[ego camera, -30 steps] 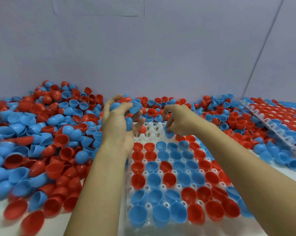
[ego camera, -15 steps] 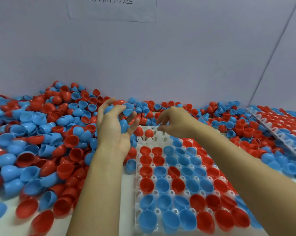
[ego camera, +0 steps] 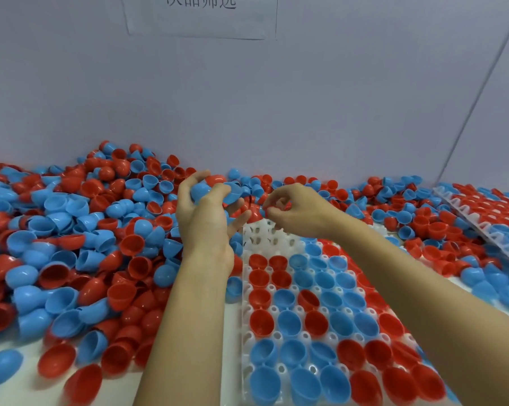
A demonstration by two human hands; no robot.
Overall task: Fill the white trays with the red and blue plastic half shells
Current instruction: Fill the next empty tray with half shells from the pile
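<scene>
A white paper sign (ego camera: 200, 16) hangs on the wall at the top centre of the frame; its printed characters are cut off by the top edge and I cannot read them with certainty. My left hand (ego camera: 207, 213), centre frame, is cupped round a handful of half shells (ego camera: 215, 190): at least two blue and one red show between my fingers. My right hand (ego camera: 295, 210), just right of it, has its fingertips drawn together over the far end of the white tray (ego camera: 265, 234); whether they pinch a shell I cannot tell. That tray lies at lower centre on the counter (ego camera: 18, 388), most pockets filled with red and blue shells, the far rows bare. A loose pile of shells (ego camera: 80, 238), too many to count, fills the left. A second white tray (ego camera: 481, 230), filled, sits at the right edge.
</scene>
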